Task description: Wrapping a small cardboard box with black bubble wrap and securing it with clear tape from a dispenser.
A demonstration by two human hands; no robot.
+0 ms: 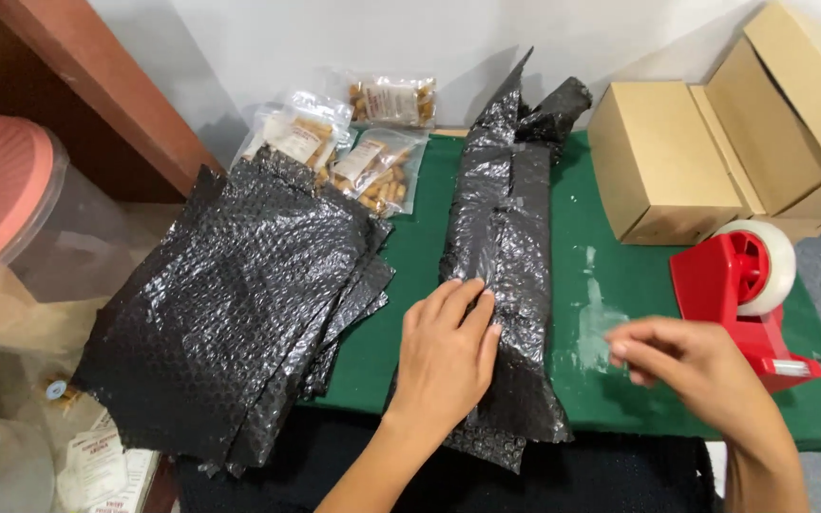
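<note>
My left hand (448, 356) lies flat, fingers together, on the near part of a long bundle of black bubble wrap (510, 247) in the middle of the green worktop (420, 247). My right hand (691, 366) hovers at the right, its fingers pinched together; on what, I cannot tell. Just beyond it stands a red tape dispenser (748, 285). At the left lies a stack of black bubble sheets (230, 304). Far behind are snack bags (372, 171) and brown cardboard boxes (658, 161).
</note>
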